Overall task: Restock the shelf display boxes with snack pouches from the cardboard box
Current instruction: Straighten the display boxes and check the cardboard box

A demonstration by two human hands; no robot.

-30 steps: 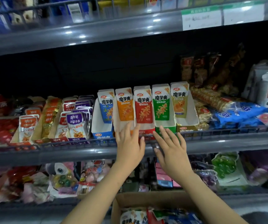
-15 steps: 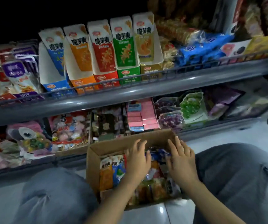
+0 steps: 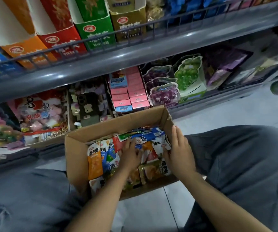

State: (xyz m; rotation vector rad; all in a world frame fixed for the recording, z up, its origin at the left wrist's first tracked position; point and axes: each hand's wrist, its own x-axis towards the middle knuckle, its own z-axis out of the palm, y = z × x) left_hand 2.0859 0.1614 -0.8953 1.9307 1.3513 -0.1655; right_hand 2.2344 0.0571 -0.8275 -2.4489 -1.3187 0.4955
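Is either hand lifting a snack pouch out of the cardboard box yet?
No: both the left hand and right hand are down among the pouches inside the cardboard box.

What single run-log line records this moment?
stage: picking | left hand: among mixed snack pouches | right hand: inside brown cardboard box

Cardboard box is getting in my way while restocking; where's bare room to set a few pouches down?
Bare patches: pale tiled floor between brown cardboard box and lower shelf, and the tiles nearer you, between your knees. Crowded: box interior, where both hands dig among snack pouches.
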